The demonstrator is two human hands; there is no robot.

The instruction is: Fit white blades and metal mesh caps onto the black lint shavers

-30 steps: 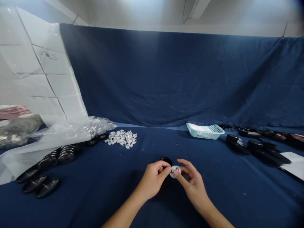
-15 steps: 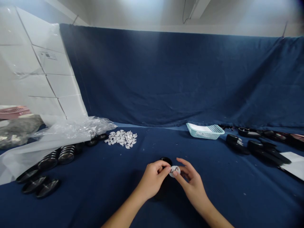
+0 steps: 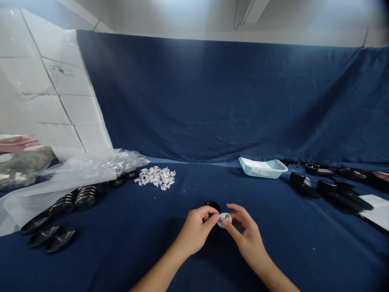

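Low in the middle of the view, my left hand [image 3: 196,231] curls round a small black round container [image 3: 213,205], mostly hidden by my fingers. My right hand [image 3: 246,235] pinches a small white round disc [image 3: 225,219] between thumb and forefinger, right at the left hand's fingertips. Both hands hover just above the dark blue cloth-covered table [image 3: 136,227]. A heap of the same white discs [image 3: 156,177] lies farther back to the left.
Several black round lids [image 3: 62,209] lie at the left beside a clear plastic bag [image 3: 79,170] and white boxes [image 3: 45,89]. A pale green basket [image 3: 263,167] stands at the back right. More black parts [image 3: 328,188] and a white sheet [image 3: 378,211] lie at the right.
Almost nothing has moved; the white disc and my fingertips have only shifted slightly against each other.
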